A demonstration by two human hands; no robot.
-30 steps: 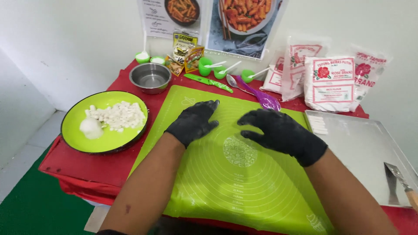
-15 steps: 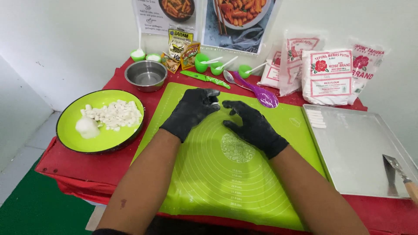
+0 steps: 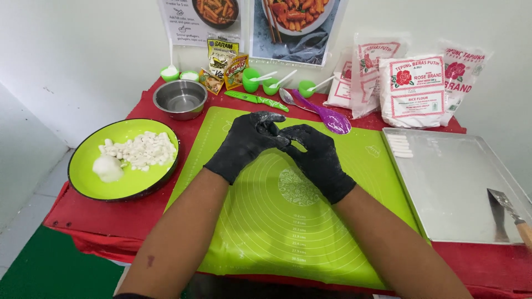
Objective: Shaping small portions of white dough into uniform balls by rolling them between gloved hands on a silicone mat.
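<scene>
Over the green silicone mat, near its far edge, the gloved left hand and right hand press fingertips together, perhaps rolling dough; none shows. Cut white dough pieces wait in the green plate at the table's left edge.

Steel bowl behind green plate of white dough pieces; flour bags, metal tray at right.

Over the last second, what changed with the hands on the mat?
The left hand and right hand, flat and apart on the green silicone mat before, have drawn together, fingertips meeting. Whether they pinch anything is unclear. The green plate, steel bowl and metal tray stayed put.
</scene>
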